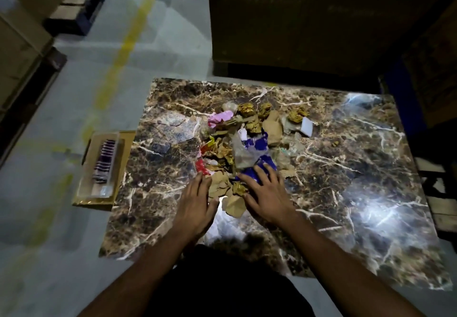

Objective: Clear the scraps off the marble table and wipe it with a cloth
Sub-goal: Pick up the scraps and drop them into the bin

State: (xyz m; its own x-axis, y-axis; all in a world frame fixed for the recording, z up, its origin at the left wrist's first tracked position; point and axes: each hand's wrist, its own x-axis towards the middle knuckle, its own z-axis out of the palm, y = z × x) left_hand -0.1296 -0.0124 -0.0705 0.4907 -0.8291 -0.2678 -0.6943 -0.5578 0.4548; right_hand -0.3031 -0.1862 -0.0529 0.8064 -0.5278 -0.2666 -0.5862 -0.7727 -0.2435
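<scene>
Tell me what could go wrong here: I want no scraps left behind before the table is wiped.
Both hands, left and right, lie flat at the near side of the scrap pile, so loose bits may slip between them. The gold ball and white piece sit apart on the far right and could be missed. Pushed leftward, scraps could fall off the table edge past the box on the floor.

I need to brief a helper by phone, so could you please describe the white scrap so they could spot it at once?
Start at the marble table and find the scrap pile in its middle. At the pile's far right edge, beside a crumpled gold wrapper, lies the white scrap: a small, flat, plain white rectangle, unlike its crumpled, coloured neighbours.
</scene>
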